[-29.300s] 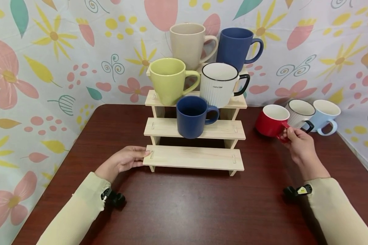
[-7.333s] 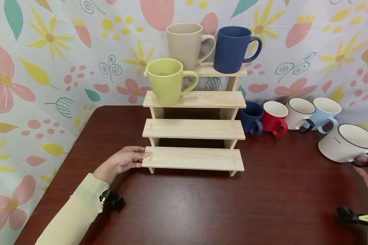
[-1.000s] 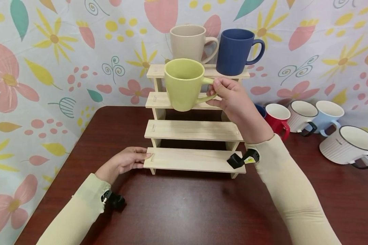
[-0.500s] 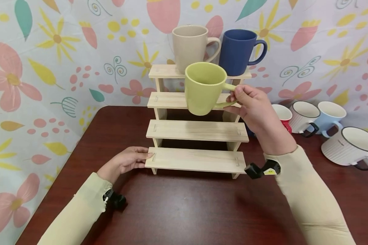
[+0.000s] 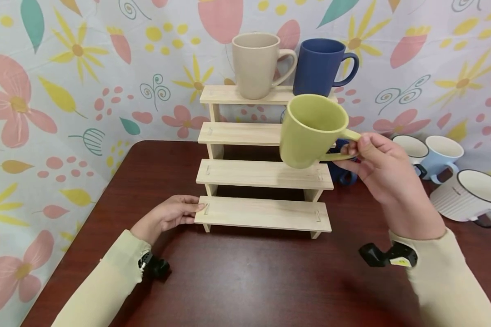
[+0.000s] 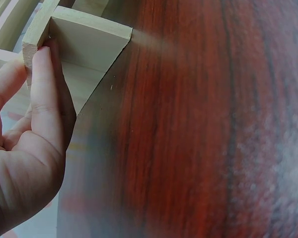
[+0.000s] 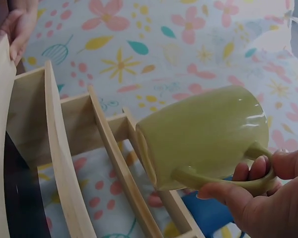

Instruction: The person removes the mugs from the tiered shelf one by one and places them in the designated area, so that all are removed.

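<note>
Flower-printed cloth (image 5: 167,63) hangs behind the dark red-brown worktop (image 5: 245,277), where I see a four-tier wooden stand (image 5: 245,174) set toward the back edge. My left hand (image 5: 169,215) pinches the left end of its lowest shelf (image 5: 266,213) between thumb and fingers. My right hand (image 5: 388,175) has thumb and curled fingers around the handle (image 5: 349,135) of a yellow-green mug (image 5: 307,145), held in the air before the stand's right end. Beige (image 5: 255,68) and blue (image 5: 319,68) mugs top the stand; a ribbed white mug (image 5: 458,197) sits by the worktop's right edge.
</note>
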A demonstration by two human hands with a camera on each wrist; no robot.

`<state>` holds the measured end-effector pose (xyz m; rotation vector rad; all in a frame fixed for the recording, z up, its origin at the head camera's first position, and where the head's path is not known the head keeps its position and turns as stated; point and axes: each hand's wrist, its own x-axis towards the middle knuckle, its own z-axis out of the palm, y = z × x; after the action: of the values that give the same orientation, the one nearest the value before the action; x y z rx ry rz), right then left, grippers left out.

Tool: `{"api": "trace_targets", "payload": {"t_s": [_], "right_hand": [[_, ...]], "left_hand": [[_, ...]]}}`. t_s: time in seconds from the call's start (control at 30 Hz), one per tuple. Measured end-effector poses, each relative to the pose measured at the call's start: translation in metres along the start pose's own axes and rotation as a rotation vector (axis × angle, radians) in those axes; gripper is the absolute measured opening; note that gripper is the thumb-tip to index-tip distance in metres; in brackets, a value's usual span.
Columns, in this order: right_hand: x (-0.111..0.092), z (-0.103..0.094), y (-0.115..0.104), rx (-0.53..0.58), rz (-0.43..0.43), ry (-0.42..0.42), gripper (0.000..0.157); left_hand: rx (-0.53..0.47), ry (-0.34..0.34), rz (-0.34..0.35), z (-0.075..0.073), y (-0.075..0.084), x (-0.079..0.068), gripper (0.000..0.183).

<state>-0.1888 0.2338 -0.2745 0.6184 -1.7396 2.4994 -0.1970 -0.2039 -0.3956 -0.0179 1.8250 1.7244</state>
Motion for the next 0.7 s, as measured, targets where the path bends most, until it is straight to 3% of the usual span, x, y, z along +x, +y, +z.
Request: {"api": "trace_targets", "payload": {"t_s": [0.27,0.5,0.7], "right_hand": [[-0.027,-0.022,-0.002,0.061,-0.051,-0.01,0.03],[-0.048,-0.042,0.002,0.25,-0.111,-0.089,0.035],[-0.069,-0.061,0.0,0.211,-0.132,-0.036,0.036]], "left_hand": [[-0.012,0.001,0.005,0.0,-0.001,0.0,0.044],[-0.019,0.001,0.002,0.0,-0.001,0.0,0.04],[-0.014,0.004,-0.004,0.001,0.0,-0.001,0.042]]}}
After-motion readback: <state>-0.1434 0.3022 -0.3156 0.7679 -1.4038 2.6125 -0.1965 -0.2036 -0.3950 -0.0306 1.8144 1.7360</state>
